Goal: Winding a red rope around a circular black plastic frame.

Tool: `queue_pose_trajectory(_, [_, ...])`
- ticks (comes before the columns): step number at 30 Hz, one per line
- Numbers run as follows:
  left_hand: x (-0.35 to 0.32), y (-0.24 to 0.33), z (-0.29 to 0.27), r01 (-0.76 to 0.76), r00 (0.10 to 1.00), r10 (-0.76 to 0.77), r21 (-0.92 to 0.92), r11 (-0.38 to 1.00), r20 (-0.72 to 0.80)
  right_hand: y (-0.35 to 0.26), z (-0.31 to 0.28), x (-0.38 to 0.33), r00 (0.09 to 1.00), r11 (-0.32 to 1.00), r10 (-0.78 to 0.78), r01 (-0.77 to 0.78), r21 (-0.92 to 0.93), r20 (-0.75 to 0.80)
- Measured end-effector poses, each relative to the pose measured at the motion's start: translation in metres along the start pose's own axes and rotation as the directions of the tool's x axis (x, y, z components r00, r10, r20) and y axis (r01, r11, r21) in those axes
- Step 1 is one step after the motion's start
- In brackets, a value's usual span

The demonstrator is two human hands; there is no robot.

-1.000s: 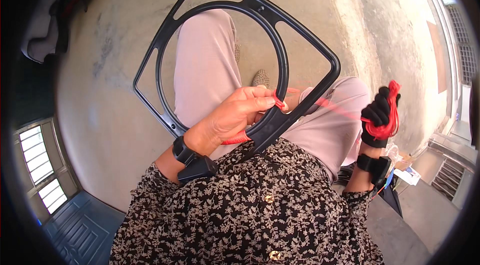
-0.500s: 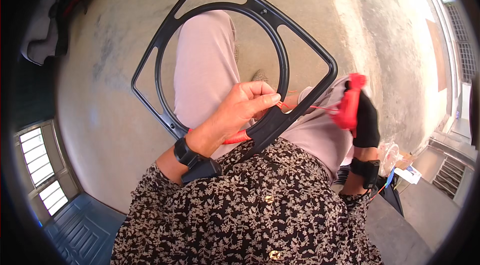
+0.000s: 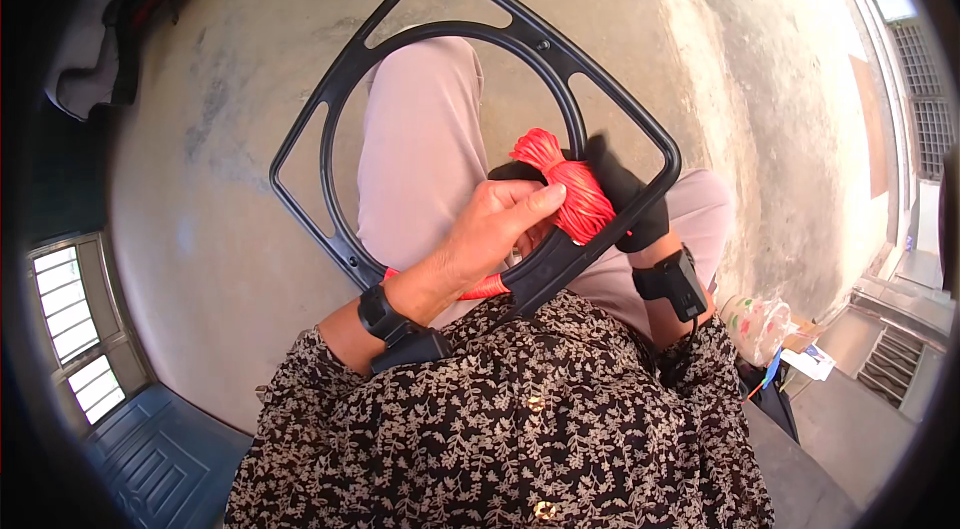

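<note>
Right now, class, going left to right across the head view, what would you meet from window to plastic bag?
Window → black left-wrist band → red cord bundle → black right-wrist band → plastic bag.

The right hand [image 3: 618,184], in its black glove, was partly hidden by the bundle of red cord [image 3: 578,197], and its edge was blurred, so its grip could not be told. Part of the black frame [image 3: 548,271] was also covered by this bundle. Behind the thumb of the left hand [image 3: 495,229], the other fingertips were mostly concealed; what was pinched there could not be seen. The red wrapping [image 3: 488,287] on the frame was interrupted from sight by the left forearm. The flowered shirt [image 3: 480,409] was cut by the lower edge. The contents of the clear plastic bag [image 3: 752,327] could not be distinguished, and the blue panel [image 3: 165,454] was cropped by the dark rim.
</note>
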State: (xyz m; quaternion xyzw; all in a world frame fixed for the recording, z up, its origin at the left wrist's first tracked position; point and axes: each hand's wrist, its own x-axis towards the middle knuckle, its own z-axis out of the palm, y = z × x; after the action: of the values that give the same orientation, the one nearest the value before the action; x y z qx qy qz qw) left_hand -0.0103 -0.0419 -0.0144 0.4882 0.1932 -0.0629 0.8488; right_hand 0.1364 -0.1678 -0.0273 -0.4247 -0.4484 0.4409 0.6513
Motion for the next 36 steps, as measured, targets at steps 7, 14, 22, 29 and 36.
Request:
queue_pose_trajectory(7, [0.005,-0.007,-0.002,0.132,0.991,-0.129,-0.266,0.955,0.027,0.024,0.023,-0.019,0.857,0.946,0.242,-0.104,0.308,-0.455])
queue_pose_trajectory(14, [0.003,-0.008,-0.006,0.146,0.979,-0.096,-0.283,0.948,0.181,-0.005,-0.018,-0.031,0.557,0.967,0.182,0.048,0.250,-0.810])
queue_pose_trajectory(22, [0.002,0.001,-0.011,0.178,0.971,-0.118,-0.299,0.937,0.209,-0.054,-0.051,-0.133,0.861,0.556,0.147,0.335,0.761,-0.487])
queue_pose_trajectory(29, [0.002,-0.003,-0.007,0.092,0.991,-0.075,-0.163,0.982,0.108,-0.051,-0.045,-0.147,0.510,0.923,0.278,0.094,0.374,-0.814])
queue_pose_trajectory(36, [-0.001,0.008,-0.010,0.071,0.997,-0.070,-0.038,0.997,0.027,-0.039,-0.016,-0.092,0.592,0.849,0.501,-0.194,0.492,-0.631])
